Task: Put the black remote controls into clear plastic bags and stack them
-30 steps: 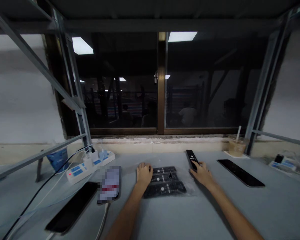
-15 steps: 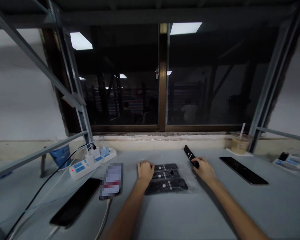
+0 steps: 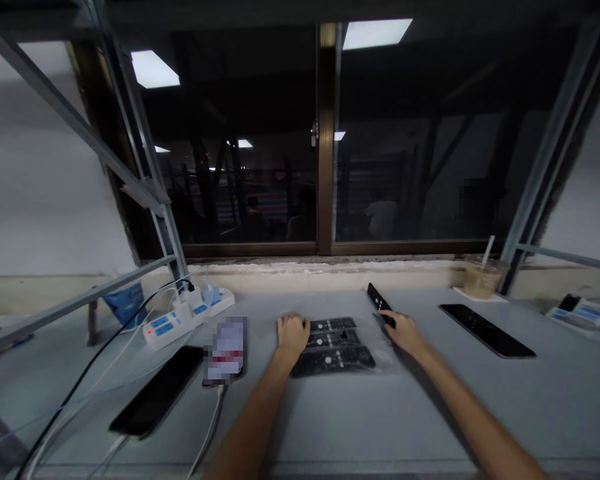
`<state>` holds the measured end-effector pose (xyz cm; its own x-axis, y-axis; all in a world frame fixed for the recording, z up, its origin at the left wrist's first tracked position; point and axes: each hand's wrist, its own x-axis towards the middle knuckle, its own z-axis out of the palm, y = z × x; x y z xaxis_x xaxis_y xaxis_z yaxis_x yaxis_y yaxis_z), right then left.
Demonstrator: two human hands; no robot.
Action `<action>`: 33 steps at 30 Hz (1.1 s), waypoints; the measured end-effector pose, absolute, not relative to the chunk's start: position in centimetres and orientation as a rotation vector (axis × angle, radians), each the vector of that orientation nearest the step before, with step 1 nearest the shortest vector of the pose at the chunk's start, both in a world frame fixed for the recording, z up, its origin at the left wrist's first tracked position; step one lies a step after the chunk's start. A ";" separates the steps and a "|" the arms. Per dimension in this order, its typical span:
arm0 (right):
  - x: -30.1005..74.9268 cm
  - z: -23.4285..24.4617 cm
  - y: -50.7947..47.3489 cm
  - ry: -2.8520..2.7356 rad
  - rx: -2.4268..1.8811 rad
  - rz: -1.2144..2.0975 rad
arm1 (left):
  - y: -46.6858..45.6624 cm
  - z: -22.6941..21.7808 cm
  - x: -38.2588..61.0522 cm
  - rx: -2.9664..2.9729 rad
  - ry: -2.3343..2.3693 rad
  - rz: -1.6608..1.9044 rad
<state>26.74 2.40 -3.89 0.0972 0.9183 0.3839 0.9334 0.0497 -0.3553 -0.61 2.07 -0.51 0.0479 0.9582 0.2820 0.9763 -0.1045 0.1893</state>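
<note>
Three black remote controls (image 3: 334,361) lie in a row on the grey table, with clear plastic film (image 3: 387,363) around them. My left hand (image 3: 293,333) rests at their left ends, its fingers curled down; what the fingertips grip, if anything, is hidden. Farther right, another black remote control (image 3: 378,299) slants with its far end toward the window. My right hand (image 3: 405,331) is closed on the near end of it, the index finger reaching across its side.
Two phones, one dark (image 3: 157,390) and one lit (image 3: 226,350), lie left with cables. Behind them is a white power strip (image 3: 173,327). A dark phone (image 3: 485,330) and a drink cup (image 3: 481,279) stand to the right. Metal frame posts (image 3: 167,233) flank the window.
The view has tipped slightly downward, so everything sits higher in the picture. My right index finger has straightened along the remote control. My left hand has stayed by the row.
</note>
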 end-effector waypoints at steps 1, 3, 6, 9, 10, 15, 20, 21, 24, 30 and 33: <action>26.7 -3.8 2.4 -1.800 -1.862 -0.028 | 2.1 -0.5 -0.6 -2.235 -2.063 -0.524; 26.6 -3.6 2.2 -1.762 -1.889 -0.016 | 2.1 -0.6 -0.6 -2.237 -2.057 -0.524; 26.3 -3.1 1.9 -1.716 -1.933 0.004 | 2.2 -0.6 -0.8 -2.232 -2.020 -0.579; 26.1 -2.7 1.7 -1.683 -1.990 0.026 | 2.5 -0.4 -1.0 -2.226 -1.903 -0.767; 26.1 -2.7 1.7 -1.677 -2.000 0.029 | 2.5 -0.3 -1.1 -2.225 -1.853 -0.842; 26.4 -2.9 1.7 -1.686 -1.969 0.012 | 2.3 0.4 -1.1 -2.270 -1.646 -1.109; 26.6 -3.0 1.7 -1.720 -1.929 -0.026 | 1.4 1.2 -0.5 -2.279 -1.611 -1.160; 26.6 -3.0 1.7 -1.728 -1.925 -0.027 | 1.3 1.4 -0.4 -2.259 -1.636 -1.160; 26.6 -2.9 1.7 -1.741 -1.926 -0.028 | 1.1 1.7 -0.3 -2.247 -1.669 -1.128; 26.3 -2.3 1.4 -1.740 -1.935 -0.019 | 1.2 1.0 -0.1 -2.411 -1.613 -0.884; 25.8 -1.6 0.9 -1.652 -1.925 0.005 | 1.3 0.5 0.0 -2.472 -1.612 -0.782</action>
<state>25.80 0.93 -1.57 0.2269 0.9019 0.3674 0.8995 -0.0495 -0.4341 0.00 1.31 0.47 0.3128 0.8306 0.4607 0.8759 -0.4398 0.1983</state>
